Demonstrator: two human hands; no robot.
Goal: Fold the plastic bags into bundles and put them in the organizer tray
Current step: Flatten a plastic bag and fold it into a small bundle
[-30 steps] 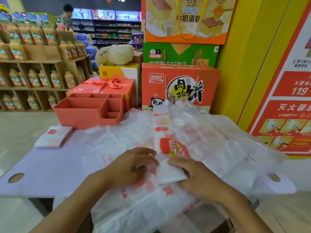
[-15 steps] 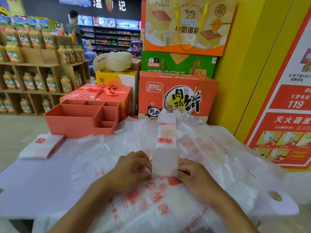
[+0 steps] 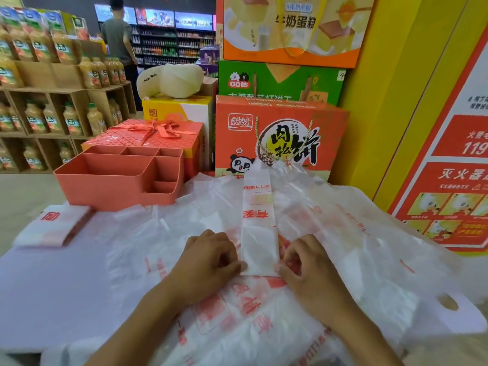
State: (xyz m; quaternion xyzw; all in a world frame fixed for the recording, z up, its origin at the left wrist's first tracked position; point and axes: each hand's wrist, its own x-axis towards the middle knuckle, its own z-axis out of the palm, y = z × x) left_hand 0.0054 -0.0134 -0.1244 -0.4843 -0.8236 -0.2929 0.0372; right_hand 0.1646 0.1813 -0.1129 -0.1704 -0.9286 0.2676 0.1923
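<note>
The bag being worked is a long narrow strip (image 3: 260, 228) lying on the loose pile of bags (image 3: 348, 233) at the middle of the surface (image 3: 52, 286), running toward its far edge. The left hand (image 3: 208, 262) and right hand (image 3: 309, 268) each pinch a near corner of the strip, fingers (image 3: 232, 265) curled. The fold will likely go best if both corners travel together, square to the strip's sides, and each turn is pressed flat so the slippery film cannot spring open. The organizer tray (image 3: 113, 191) stands at the far left corner, with a finished bundle (image 3: 52, 225) by the left edge.
</note>
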